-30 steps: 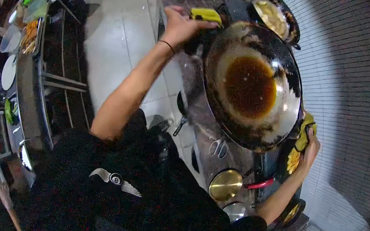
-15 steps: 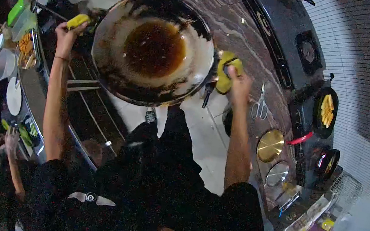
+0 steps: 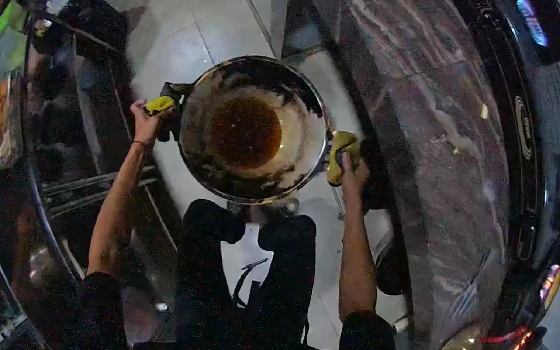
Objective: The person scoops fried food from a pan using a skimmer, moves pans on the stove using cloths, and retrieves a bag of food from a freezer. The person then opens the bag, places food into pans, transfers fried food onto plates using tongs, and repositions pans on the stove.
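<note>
A large two-handled wok [image 3: 291, 154] with a blackened, stained inside is held out in front of my legs, low above the floor tiles. Dark brown liquid [image 3: 246, 135] lies in its bottom. My left hand [image 3: 145, 123] is closed at the left handle, with a yellow cloth pad [image 3: 159, 106] between. On the opposite side, my right hand [image 3: 353, 177] grips the other handle through a yellow-green cloth pad [image 3: 341, 157]. The handles are mostly hidden by the pads and fingers.
A stone counter [image 3: 443, 144] curves along my right, with scissors [image 3: 473, 291], a round metal lid [image 3: 459, 349] and a black stove [image 3: 520, 127]. To my left stand a dark shelf [image 3: 84, 95] and a black bag [image 3: 96, 4]. Pale tiles [image 3: 181, 15] lie ahead.
Both hands have lowered the wok, which looks smaller and nearer the floor. My view has shifted down, my bent knees now show, and the counter looms closer on the right.
</note>
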Demonstrator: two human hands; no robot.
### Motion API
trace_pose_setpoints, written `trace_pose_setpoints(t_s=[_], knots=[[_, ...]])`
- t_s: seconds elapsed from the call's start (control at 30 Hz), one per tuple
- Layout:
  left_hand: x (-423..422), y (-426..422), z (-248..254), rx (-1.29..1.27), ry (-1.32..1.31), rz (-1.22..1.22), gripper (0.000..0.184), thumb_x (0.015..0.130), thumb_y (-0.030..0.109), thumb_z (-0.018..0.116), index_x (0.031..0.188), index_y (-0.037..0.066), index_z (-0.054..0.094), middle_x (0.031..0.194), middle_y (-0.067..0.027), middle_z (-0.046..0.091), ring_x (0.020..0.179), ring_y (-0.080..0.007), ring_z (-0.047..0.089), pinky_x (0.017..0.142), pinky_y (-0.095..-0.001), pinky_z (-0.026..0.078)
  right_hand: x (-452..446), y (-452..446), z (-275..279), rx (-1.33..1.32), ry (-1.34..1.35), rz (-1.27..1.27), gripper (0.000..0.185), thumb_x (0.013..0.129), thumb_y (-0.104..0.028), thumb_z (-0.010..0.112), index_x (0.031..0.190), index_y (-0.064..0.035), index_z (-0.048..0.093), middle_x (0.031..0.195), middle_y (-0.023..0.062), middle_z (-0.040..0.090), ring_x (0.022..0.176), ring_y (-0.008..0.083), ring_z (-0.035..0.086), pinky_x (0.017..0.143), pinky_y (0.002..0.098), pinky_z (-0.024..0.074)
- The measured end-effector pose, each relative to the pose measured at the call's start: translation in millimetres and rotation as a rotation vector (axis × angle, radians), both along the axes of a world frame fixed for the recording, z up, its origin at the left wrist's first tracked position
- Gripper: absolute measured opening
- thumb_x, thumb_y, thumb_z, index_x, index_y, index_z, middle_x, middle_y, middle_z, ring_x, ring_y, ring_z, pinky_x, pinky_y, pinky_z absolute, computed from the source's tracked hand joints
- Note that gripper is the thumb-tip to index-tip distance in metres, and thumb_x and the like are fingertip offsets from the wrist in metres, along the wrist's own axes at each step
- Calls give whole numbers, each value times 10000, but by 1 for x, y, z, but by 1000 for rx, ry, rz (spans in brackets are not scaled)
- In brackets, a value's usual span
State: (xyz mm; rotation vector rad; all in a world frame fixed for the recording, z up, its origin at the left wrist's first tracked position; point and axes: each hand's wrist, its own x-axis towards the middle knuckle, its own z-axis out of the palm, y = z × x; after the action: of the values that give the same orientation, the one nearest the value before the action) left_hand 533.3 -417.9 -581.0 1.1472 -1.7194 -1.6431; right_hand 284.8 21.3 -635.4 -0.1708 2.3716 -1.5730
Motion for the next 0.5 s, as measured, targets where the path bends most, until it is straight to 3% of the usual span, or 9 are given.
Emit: trace_pose_setpoints(t_s=[0.03,0.07,0.1,0.17,0.23,0.3,0.33,0.5], knots=[[-14,-6,-45,-81,-80,9,650,715,70,736,1112,59,222,1009,-141,520,868,-179,548,704,-263,468,-20,-1,-44,11,79,-48,310,840,-251,628,1005,9,593,917,40,611,817,115,543,749,272,436],[-28,-17,-96,38,-23,17,655,712,67,735,1115,64,219,1010,-146,521,859,-179,554,704,-268,471,-44,2,-84,26,68,4,343,839,-266,631,1033,13,583,962,55,604,845,125,545,776,267,430],[-42,-26,-119,161,32,19,661,710,64,734,1119,70,215,1011,-151,522,850,-178,559,704,-273,474,-55,-5,-96,-5,72,7,348,844,-269,624,1042,14,580,970,56,602,852,130,546,784,268,428],[-79,-14,-170,66,46,-15,697,697,56,740,1128,65,193,1016,-158,522,864,-186,558,742,-280,471,-76,0,-147,-85,55,-3,357,854,-276,610,1060,14,575,987,57,597,866,140,547,799,271,423],[-118,-26,-259,13,104,-114,579,759,-11,640,1152,59,221,1076,-157,497,909,-221,558,748,-297,488,-88,3,-185,33,131,-230,331,876,-267,569,1052,13,583,969,56,598,865,161,554,811,300,427],[-155,-7,-278,44,122,-149,695,706,53,736,1136,46,190,1006,-161,539,881,-191,560,751,-268,470,-107,5,-216,37,148,-220,330,870,-266,571,1047,11,584,966,64,599,865,172,556,809,308,428],[-76,-61,-246,18,85,-94,694,710,53,734,1141,38,190,998,-160,544,883,-190,559,755,-264,468,-67,-38,-199,13,181,-163,329,868,-266,573,1045,11,584,964,68,600,864,177,557,808,312,429],[-86,-94,-296,-125,196,-217,634,740,66,704,1125,42,200,1009,-147,548,897,-184,555,764,-268,469,-38,-41,-208,59,329,-210,326,854,-265,579,1033,8,586,957,88,603,863,205,562,804,330,433]])
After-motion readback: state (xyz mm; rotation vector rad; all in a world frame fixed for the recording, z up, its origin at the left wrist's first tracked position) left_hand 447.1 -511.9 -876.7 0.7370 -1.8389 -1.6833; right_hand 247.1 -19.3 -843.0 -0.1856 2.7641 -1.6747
